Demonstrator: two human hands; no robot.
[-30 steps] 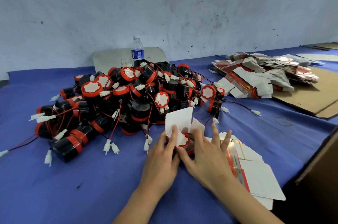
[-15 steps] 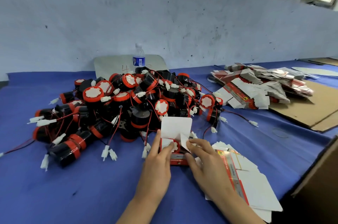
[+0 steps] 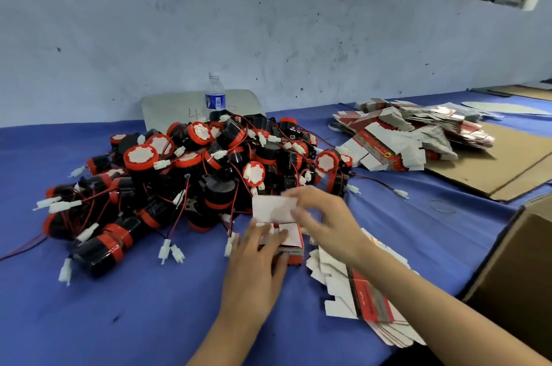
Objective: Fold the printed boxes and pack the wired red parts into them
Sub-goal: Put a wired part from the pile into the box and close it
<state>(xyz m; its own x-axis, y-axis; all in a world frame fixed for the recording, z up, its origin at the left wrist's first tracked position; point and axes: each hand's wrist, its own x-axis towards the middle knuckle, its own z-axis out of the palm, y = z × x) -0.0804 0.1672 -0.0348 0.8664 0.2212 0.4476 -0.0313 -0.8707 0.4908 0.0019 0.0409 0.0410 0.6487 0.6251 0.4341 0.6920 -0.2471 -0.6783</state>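
On blue desk [image 3: 119, 306], left to centre: heap of wired red parts [image 3: 185, 180], same as 0.5 s back. Behind heap, by wall: water bottle [image 3: 215, 95], upright.

Just in front of heap: left hand [image 3: 257, 264], grip flat, fingers straight, pressing on top of printed box [image 3: 292, 252]. Earlier beside the box mouth, now over it.

Box on desk, just at heap's near edge, mouth up. Red part inside, seen earlier, now hidden under fingers and side flaps.

Lid flap [image 3: 273, 210]: upright before, now creased and tipping toward box mouth.

Right hand [image 3: 325, 225]: off the box front, now up at flap's far edge. Grip clamped on lid flap, fingers over the top, thumb on near face; blurred.

Under right forearm: flat box blanks [image 3: 358, 300], fanned on desk.

Far right, back: stack of flat boxes [image 3: 412, 138] on cardboard sheet [image 3: 493, 168], unchanged. Right edge: brown carton [image 3: 522, 261].
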